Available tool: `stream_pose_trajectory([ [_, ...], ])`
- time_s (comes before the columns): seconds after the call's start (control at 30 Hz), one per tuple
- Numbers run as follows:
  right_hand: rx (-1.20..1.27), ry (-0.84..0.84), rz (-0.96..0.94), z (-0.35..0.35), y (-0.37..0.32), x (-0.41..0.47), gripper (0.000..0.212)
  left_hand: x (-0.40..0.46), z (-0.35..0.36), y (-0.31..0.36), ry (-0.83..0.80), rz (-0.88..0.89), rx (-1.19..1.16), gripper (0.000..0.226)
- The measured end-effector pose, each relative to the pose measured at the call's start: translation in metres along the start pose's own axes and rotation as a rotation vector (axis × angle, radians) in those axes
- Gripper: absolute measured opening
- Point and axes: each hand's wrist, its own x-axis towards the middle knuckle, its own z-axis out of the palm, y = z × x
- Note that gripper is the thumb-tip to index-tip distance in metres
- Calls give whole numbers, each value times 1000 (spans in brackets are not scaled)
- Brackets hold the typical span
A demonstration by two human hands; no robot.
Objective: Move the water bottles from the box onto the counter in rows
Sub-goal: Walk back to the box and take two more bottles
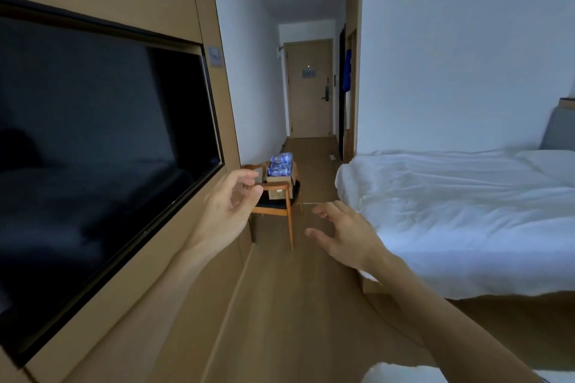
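Hotel room with wood floor (pixel 305 305), bottle box (pixel 279 176) on a chair (pixel 277 199) past the bed (pixel 451 211), left hand (pixel 228 205) and right hand (pixel 345 236) reaching out empty, fingers loosely spread.

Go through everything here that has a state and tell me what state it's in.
Left hand: open, empty.
Right hand: open, empty.
TV: off.
Door: closed.
Box: open, on chair.
Bottles: in box.
Bed: rumpled.
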Motion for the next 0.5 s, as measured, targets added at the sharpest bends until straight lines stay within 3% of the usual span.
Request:
stream_pose_trajectory([
  [0.5,-105,-20,23,93,173,279,40,274,124,-195,34,22,-100,21],
])
